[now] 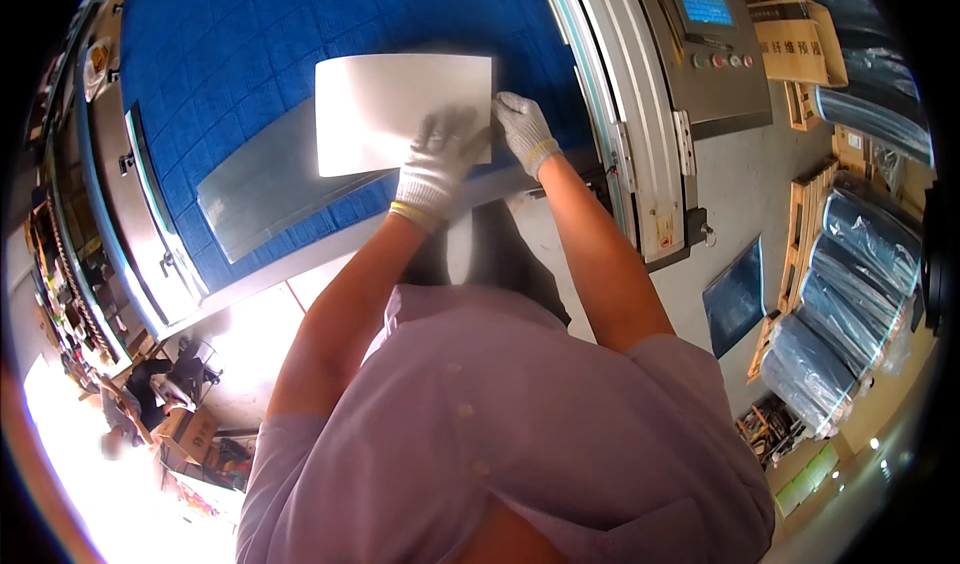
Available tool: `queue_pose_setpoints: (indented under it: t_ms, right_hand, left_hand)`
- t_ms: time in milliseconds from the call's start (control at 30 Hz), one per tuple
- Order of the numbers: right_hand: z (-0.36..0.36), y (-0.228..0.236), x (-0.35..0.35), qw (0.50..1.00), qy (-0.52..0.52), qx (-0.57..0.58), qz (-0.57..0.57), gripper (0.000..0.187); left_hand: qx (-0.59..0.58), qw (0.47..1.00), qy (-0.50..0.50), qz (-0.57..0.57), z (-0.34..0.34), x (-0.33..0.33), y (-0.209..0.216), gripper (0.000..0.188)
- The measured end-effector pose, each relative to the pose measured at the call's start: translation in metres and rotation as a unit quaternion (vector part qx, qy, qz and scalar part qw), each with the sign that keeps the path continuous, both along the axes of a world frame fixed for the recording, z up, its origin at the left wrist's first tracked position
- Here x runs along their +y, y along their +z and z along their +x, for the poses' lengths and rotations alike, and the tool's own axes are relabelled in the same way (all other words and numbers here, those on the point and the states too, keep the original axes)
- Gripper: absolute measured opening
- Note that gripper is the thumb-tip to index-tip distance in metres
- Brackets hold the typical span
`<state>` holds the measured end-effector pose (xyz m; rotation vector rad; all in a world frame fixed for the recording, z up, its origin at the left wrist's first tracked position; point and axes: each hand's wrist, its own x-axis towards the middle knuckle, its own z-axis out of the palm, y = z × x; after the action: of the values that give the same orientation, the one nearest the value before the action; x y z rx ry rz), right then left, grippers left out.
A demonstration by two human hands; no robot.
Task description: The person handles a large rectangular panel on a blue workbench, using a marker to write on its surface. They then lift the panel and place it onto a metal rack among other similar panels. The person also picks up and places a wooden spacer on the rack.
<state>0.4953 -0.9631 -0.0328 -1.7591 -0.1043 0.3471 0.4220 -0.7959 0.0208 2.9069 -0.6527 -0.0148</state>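
In the head view, a white rectangular sheet point(370, 104) lay near the front edge of a blue surface point(230, 44) marked with a grid of creases, its upper and lower edges looking slightly curved through the fisheye lens. The left hand point(437, 169), in a pale knitted glove with a yellow band at the cuff, was over the lower right part of the sheet; its fingers were stretched forward and loosely apart, though blurred, and how firmly they pressed could not be told. The right hand point(525, 136), gloved in the same way, was at the sheet's right edge with its fingers bent toward it; whether they pinched that edge or only rested beside it could not be made out. A grey, see-through sheet point(265, 184) lay on the blue to the left, reaching up to the white sheet's lower left corner. A grey metal rim point(290, 269) bordered the surface on the person's side. To the right stood a control panel point(715, 89) with a lit screen point(704, 4) and a row of round buttons point(722, 61). Beyond it were an open cardboard box point(795, 49), a dark blue panel point(735, 299) and several film-wrapped rolls point(870, 239) near wooden pallets point(803, 224). Another cardboard box point(190, 434) sat at the lower left, near a strong glare.
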Motion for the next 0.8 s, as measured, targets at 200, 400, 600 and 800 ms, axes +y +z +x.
queue_pose_setpoints:
  t_ms: [200, 400, 600, 800]
  right_hand:
    - [-0.001, 0.002, 0.004, 0.997, -0.057, 0.050, 0.018, 0.020]
    - [0.000, 0.000, 0.002, 0.999, -0.042, -0.003, 0.000, 0.024]
    - [-0.001, 0.007, 0.003, 0.997, -0.043, 0.062, 0.007, 0.025]
    - [0.000, -0.008, -0.001, 0.995, -0.039, 0.084, -0.033, 0.034]
  left_hand:
    - [-0.014, 1.000, -0.011, 0.019, 0.003, 0.000, -0.006, 0.052]
    - [-0.026, 1.000, -0.008, 0.004, 0.002, 0.000, -0.017, 0.052]
    - [-0.025, 1.000, -0.005, 0.008, 0.000, -0.002, -0.014, 0.051]
    - [-0.018, 1.000, -0.006, 0.004, 0.001, -0.001, -0.014, 0.052]
